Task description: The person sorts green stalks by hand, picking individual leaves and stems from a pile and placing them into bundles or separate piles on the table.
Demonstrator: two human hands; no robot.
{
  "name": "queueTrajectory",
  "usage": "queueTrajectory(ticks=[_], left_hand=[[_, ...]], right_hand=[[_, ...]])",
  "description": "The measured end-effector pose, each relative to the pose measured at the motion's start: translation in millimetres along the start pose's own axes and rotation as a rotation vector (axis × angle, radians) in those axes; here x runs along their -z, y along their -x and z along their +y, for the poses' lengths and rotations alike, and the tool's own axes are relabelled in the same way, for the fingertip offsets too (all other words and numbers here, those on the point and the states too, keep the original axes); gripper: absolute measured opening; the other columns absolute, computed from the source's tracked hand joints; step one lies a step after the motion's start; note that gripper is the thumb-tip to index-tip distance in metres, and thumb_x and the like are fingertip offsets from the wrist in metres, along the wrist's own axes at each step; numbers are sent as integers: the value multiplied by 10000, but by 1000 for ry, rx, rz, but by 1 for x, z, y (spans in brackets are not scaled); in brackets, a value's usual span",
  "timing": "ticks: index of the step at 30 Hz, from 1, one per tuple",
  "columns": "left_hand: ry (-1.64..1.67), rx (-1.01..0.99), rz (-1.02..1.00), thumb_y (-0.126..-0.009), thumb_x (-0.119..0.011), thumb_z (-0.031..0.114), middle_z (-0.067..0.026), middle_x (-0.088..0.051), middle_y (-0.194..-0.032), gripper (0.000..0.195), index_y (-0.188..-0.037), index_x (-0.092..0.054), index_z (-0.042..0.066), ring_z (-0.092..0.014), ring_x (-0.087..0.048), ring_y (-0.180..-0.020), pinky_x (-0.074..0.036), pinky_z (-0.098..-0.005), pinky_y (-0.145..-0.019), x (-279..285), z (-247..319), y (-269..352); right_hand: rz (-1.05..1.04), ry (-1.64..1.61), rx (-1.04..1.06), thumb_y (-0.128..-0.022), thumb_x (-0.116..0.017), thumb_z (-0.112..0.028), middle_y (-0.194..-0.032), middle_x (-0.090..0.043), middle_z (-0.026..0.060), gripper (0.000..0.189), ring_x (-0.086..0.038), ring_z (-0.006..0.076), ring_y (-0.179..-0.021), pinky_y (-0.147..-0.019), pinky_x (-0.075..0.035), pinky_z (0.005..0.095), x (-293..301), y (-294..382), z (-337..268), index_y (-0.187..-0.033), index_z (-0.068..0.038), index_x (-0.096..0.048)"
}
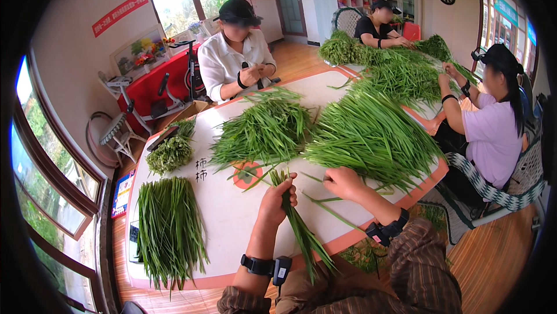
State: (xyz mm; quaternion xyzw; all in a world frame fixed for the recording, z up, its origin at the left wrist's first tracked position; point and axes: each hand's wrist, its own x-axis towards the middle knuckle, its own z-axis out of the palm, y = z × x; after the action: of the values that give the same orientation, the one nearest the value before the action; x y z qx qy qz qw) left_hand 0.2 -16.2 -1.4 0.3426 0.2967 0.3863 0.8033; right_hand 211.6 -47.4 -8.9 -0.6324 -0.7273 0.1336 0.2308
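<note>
My left hand (pixel 277 198) is closed around a small bunch of garlic chives (pixel 303 238), its stem ends up and its leaf tips hanging past the table's front edge. To the right, my right hand (pixel 344 182) is over the table with its fingers bent together; whether a stalk is between them is too small to tell. Just beyond it spreads a large heap of garlic chives (pixel 374 135). A looser green heap (pixel 263 129) lies farther left. Near the left end, a neat row of chives (pixel 169 227) overhangs the front edge. Stray leaves (pixel 333 214) lie near my right hand.
The white table (pixel 235 235) has an orange rim. Flowering stalks (pixel 170 154) lie at its far left, with a dark phone-like object (pixel 163 138) on top. One person (pixel 239 61) sits across; two others (pixel 491 109) (pixel 380 27) handle greens at right. A woven chair (pixel 496 192) stands close right.
</note>
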Motion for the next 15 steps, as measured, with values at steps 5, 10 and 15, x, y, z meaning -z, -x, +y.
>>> queueTrajectory(ticks=[5,10,15], left_hand=[[42,-42,16,-859,-544,190,36,-341,-588,296,-1114,-493,48,-97,-363,-503,-330,-236,-476,-2,-4,0],[52,-82,-52,-859,-558,215,37,-343,-580,323,-1116,-490,31,-96,-367,-504,-336,-242,-483,-4,-2,0],[56,-106,-18,-869,-531,208,6,-459,-654,249,-1036,-528,23,-122,-480,-574,-416,-261,-538,1,-3,-2]], right_hand=[[-136,-874,-41,-844,-560,-115,-737,-596,48,136,-559,95,-663,-622,-461,234,7,-5,-8,-854,20,-556],[-186,-874,3,-860,-539,-119,-739,-595,43,149,-566,102,-677,-628,-458,233,-2,-4,-23,-869,29,-549],[-104,-929,11,-844,-552,-112,-738,-594,35,141,-549,81,-668,-619,-447,225,-3,0,-39,-867,27,-554]])
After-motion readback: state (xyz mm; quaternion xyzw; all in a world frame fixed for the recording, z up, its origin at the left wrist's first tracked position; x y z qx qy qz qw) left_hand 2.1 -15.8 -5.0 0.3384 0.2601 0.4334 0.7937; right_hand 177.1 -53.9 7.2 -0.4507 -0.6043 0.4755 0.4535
